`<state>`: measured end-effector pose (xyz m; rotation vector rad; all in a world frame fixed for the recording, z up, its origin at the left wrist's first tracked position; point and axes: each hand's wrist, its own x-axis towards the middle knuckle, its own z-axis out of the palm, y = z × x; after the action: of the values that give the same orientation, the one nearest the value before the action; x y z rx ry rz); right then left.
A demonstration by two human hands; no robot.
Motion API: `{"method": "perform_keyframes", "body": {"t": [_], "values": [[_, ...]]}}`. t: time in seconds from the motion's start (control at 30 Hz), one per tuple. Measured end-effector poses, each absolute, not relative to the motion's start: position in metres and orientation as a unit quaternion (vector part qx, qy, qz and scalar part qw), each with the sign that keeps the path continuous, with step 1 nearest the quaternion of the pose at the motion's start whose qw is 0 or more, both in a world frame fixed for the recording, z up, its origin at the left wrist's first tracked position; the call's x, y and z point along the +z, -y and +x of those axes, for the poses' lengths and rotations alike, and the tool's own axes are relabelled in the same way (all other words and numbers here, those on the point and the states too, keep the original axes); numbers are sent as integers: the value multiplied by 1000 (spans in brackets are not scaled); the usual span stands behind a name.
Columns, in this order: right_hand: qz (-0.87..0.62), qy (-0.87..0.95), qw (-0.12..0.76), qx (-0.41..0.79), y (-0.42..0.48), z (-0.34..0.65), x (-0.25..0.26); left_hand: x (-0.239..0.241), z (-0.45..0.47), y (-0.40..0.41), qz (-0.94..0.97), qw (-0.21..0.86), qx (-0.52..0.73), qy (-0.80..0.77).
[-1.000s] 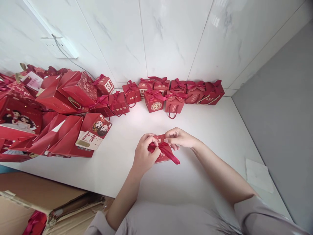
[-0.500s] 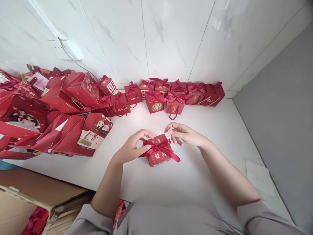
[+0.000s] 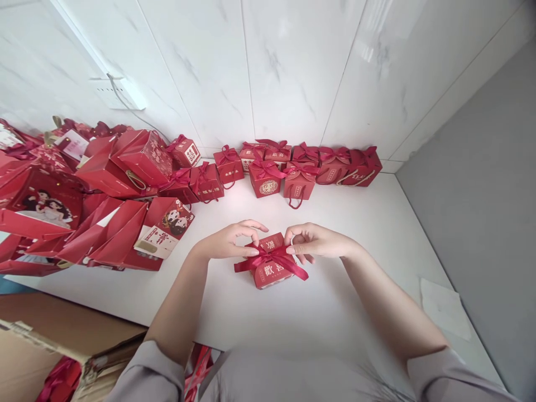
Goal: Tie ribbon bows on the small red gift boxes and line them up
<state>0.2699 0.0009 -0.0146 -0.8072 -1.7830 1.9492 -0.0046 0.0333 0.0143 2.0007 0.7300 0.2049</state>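
On a white surface [image 3: 335, 206], we have a small red box [image 3: 271, 272] in front of us, topped by a ribbon bow [image 3: 272, 257]. Our right hand [image 3: 316, 240] pinches one loop; our left hand [image 3: 226, 241] touches the other, whether gripping we cannot tell. Behind, bowed boxes [image 3: 298, 188] line the wall [image 3: 293, 72]; a heap [image 3: 121, 223] crowds the left, above an open carton [image 3: 67, 324].

Hands [image 3: 226, 242] [image 3: 320, 241]: two
Box between them [image 3: 271, 273]: one
Small ribboned boxes [image 3: 297, 188]: eleven visible
Piled larger boxes [image 3: 143, 159]: overlapping, uncountable
Cardboard carton [image 3: 62, 324]: one
White sheet [image 3: 445, 307]: one
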Motion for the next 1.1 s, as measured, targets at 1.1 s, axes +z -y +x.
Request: {"method": "perform_keyframes", "body": {"t": [1.1], "values": [[-337, 913, 194, -122, 90, 159, -54, -17, -2, -22, 699, 490, 293, -430]]}}
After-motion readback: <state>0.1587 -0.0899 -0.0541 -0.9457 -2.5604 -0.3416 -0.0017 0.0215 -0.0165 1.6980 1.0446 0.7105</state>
